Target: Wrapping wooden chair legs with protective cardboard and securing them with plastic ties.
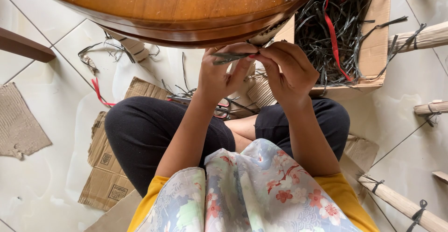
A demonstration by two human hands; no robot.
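Dark strips (232, 56), a thin flat bundle of grey-green material, sit pinched between my two hands just under the near edge of the round wooden table (177, 13). My left hand (219, 76) is closed on the bundle from below, thumb and fingers pressed together around its left part, and the strip ends poke out to the left. My right hand (289, 71) is closed too, its fingertips (255, 55) meeting the bundle's right end, so both grips are tight with no gap showing. I cannot tell how many strips are in the bundle; they overlap. To the far right stands one cardboard box (375, 45) filled with a tangle of the same dark strips and one red ribbon (333, 36). Red-handled scissors (223, 108) lie on the floor between my knees, partly hidden by my left wrist. I count four pale wooden sticks (406, 205) on the right, some tied with dark bands. Several flat cardboard pieces (107, 176) lie on the tiled floor to the left.
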